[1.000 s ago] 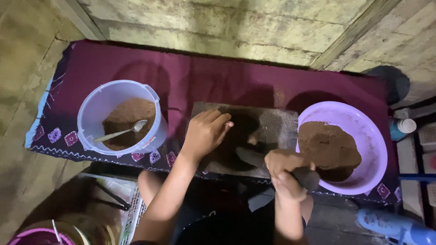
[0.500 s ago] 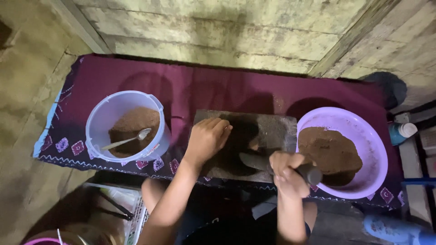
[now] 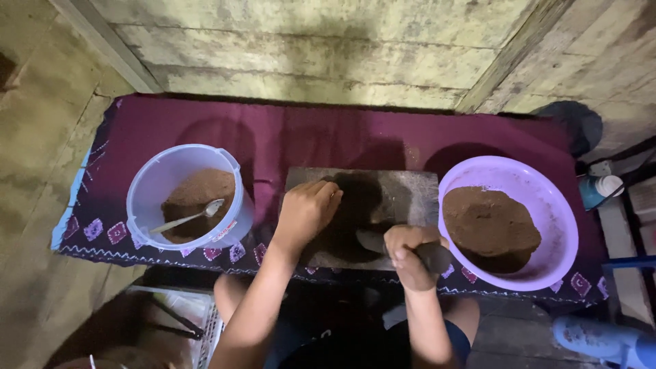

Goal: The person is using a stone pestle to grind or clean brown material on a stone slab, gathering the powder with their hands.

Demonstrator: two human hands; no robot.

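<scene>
A grey stone slab (image 3: pixel 410 195) lies on a maroon cloth (image 3: pixel 287 137), with a dark mass (image 3: pixel 359 205) on it. My left hand (image 3: pixel 306 212) rests on the slab's left part, fingers curled against the dark mass. My right hand (image 3: pixel 408 251) grips a dark stone roller (image 3: pixel 432 255) at the slab's near right edge. A clear plastic bucket (image 3: pixel 154 184) to the left holds brown powder (image 3: pixel 198 201) and a metal spoon (image 3: pixel 188 217). A purple basin (image 3: pixel 547 205) to the right holds a heap of brown powder (image 3: pixel 488 222).
A rough concrete wall (image 3: pixel 328 48) rises behind the cloth. A blue bottle with a white cap (image 3: pixel 598 188) stands at the far right. A blue object (image 3: pixel 601 342) lies at the bottom right. My legs (image 3: pixel 342 328) are below the slab.
The view has shifted slightly. My right hand with the roller has drawn a little toward me on the slab. My left hand stays on the dark mass.
</scene>
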